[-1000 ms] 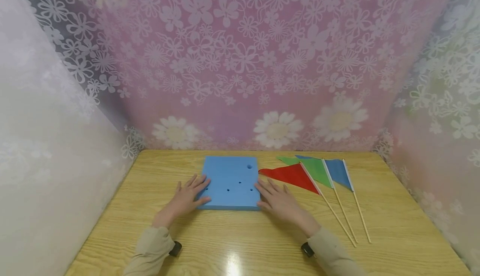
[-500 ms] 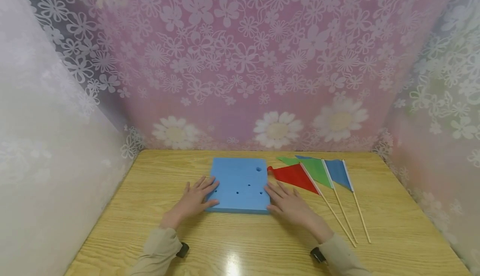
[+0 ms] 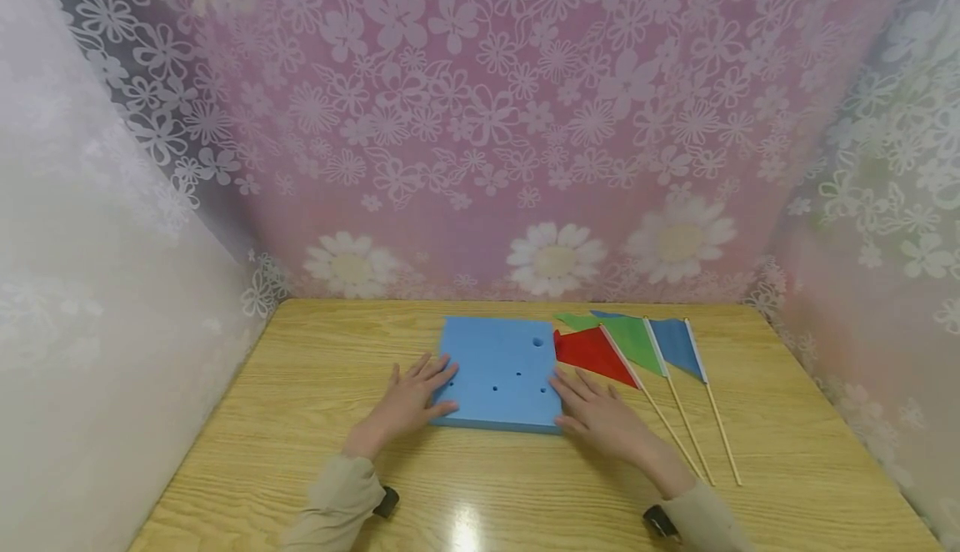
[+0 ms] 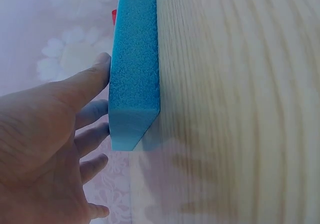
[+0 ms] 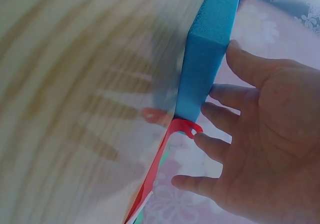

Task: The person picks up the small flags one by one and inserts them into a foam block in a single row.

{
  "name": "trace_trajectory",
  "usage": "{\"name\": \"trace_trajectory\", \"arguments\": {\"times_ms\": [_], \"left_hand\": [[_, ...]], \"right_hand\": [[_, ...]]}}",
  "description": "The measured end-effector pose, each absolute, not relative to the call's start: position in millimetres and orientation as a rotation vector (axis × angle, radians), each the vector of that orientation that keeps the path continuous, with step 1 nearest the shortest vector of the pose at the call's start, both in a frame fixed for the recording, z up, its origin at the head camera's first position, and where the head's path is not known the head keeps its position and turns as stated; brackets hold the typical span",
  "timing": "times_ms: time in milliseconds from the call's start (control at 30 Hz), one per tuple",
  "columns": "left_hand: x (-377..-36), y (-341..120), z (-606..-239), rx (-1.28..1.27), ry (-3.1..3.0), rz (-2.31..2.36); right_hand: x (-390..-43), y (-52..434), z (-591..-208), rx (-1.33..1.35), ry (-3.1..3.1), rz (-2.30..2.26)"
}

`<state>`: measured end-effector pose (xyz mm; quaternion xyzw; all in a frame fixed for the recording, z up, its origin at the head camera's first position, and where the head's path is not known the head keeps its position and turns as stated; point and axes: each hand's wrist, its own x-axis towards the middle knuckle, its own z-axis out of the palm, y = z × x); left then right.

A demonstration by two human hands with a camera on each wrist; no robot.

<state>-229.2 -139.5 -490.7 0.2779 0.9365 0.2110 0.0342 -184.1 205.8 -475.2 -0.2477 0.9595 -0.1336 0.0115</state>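
A blue foam block (image 3: pixel 501 373) with several small holes lies flat on the wooden table (image 3: pixel 322 419). My left hand (image 3: pixel 417 395) rests with straight fingers against its left side, the thumb on its near edge. My right hand (image 3: pixel 594 410) lies flat against its right side. In the left wrist view the left hand (image 4: pixel 55 144) touches the foam block (image 4: pixel 134 69) at its corner. In the right wrist view the right hand (image 5: pixel 260 129) touches the foam block (image 5: pixel 207 54), and the red flag (image 5: pixel 167 154) is bunched against the foam.
Three flags on thin wooden sticks lie to the right of the block: red flag (image 3: pixel 594 352), green flag (image 3: pixel 633 340), blue flag (image 3: pixel 677 345). Their sticks (image 3: pixel 693 435) run toward the near right. Floral curtains (image 3: pixel 480 135) close in the table at the back and on both sides.
Both hands have slid the foam block to the right across the table. Its right edge now meets the red flag, whose tip has crumpled.
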Motion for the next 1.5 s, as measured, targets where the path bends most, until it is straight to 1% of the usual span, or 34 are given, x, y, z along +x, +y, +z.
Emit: {"name": "trace_trajectory", "arguments": {"times_ms": [567, 1067, 1267, 1367, 1433, 1500], "left_hand": [[-215.3, -108.7, -491.8, 0.875, 2.877, 0.641], [-203.1, -104.5, -492.4, 0.928, 2.869, 0.653], [-206.2, -105.3, -491.0, 0.947, 2.868, 0.693], [-207.6, -106.2, -492.0, 0.949, 2.859, 0.682], [-208.3, -106.4, -492.7, 0.946, 2.853, 0.681], [-208.9, -106.6, -493.4, 0.941, 2.848, 0.68]], "right_hand": [[-172.3, 236.0, -473.3, -0.747, 2.974, -0.487], [-163.4, 248.2, -476.2, -0.743, 2.957, -0.55], [-165.8, 249.6, -477.6, -0.744, 2.941, -0.576], [-169.2, 250.9, -478.4, -0.806, 2.982, -0.59], [-172.8, 253.0, -478.1, -0.839, 3.034, -0.643], [-177.5, 257.6, -476.4, -0.808, 3.087, -0.744]]}}
